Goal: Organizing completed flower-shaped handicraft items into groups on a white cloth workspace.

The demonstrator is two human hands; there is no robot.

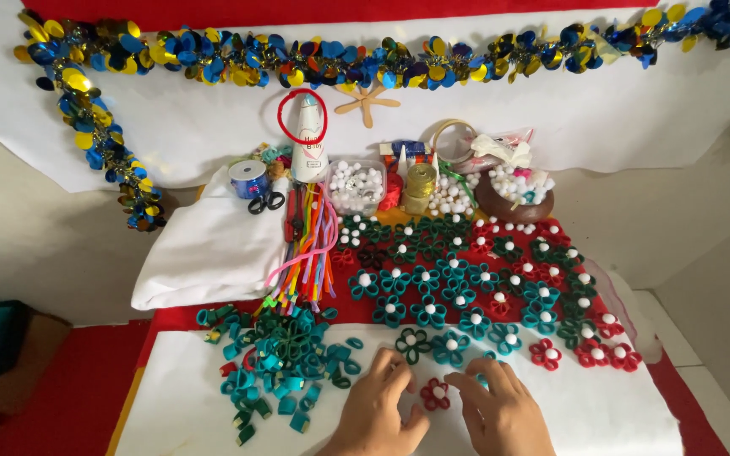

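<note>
Pile of teal paper loops (285,363) at left on white counter (171,405). Left hand (378,409), fingers loosely curled, fingertips touching red paper flower (435,394). Flower lies flat, white pom-pom centre facing up, round, no clear long axis, between both hands. Right hand (504,409) fingers narrow, tips at flower's right edge. Rows of finished flowers (466,270) beyond, lying face up.

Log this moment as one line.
left hand: touching red paper flower | right hand: touching same flower | left of hands: loose green paper loops | surface: white sheet
</note>
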